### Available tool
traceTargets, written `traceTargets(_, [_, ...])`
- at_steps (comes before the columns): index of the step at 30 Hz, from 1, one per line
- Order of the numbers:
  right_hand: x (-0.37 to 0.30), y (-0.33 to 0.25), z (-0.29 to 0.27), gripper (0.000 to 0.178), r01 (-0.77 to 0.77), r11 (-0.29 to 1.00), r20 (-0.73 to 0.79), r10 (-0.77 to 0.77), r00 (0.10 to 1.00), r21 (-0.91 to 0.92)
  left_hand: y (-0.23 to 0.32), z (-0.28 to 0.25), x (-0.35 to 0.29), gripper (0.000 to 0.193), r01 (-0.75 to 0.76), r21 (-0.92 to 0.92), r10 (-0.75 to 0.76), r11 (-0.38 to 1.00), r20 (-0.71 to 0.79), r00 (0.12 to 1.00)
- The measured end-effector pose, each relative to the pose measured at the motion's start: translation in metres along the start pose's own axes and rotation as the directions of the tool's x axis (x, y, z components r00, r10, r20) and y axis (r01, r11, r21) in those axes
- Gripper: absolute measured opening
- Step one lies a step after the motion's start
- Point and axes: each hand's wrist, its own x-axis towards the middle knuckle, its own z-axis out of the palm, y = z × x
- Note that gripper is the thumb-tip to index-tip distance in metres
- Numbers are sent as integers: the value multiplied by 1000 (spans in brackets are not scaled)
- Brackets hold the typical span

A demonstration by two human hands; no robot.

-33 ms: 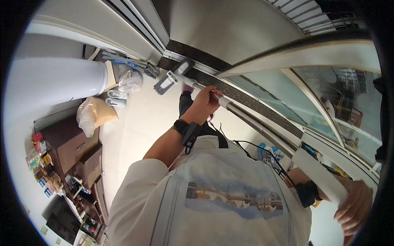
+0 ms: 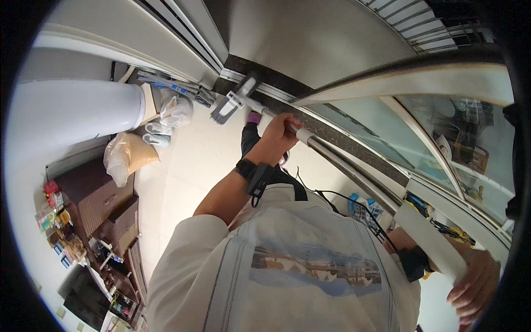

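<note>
A long-handled mop (image 2: 354,174) runs slantwise across the view, with a metal pole and a thick white grip at its near right end. My left hand (image 2: 278,135) is closed around the upper part of the pole, near a white collar. At the lower right, my right hand (image 2: 474,285) wraps over the end of the white grip. The flat, pale and dark mop head (image 2: 235,100) is at the far end, by the dark threshold (image 2: 276,108) of the sliding door; motion blurs it a little. My foot (image 2: 254,117) stands just below the head.
Glass door panels (image 2: 381,133) line the right. On the left are a white cylinder (image 2: 83,108), plastic bags (image 2: 130,155), folded metal racks (image 2: 177,86) and a dark wooden cabinet (image 2: 94,188). A blue-and-white package (image 2: 362,206) lies beside the pole. A black cable hangs near my waist.
The mop head has shifted and turned slightly by the threshold, staying about the same distance away. Both hands keep their hold, with only slight movement.
</note>
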Motion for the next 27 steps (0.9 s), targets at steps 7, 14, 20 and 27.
traceTargets(7, [53,58,-22,29,-21,839,-304,-173,937,-543,87,117,53,7,-195,243,120,950,294,948])
traceTargets(14, [46,131,-96,35,-374,581,-576,-208,790,-723,175,204,112,15,-564,687,190,-459,696,693])
traceTargets(20, [29,211,-154,47,-489,708,-714,-30,700,-509,256,197,206,23,-553,781,218,-289,616,757])
traceTargets(27, [5,245,-136,44,-641,660,-842,22,539,-393,280,139,260,22,-387,302,-107,-872,652,751])
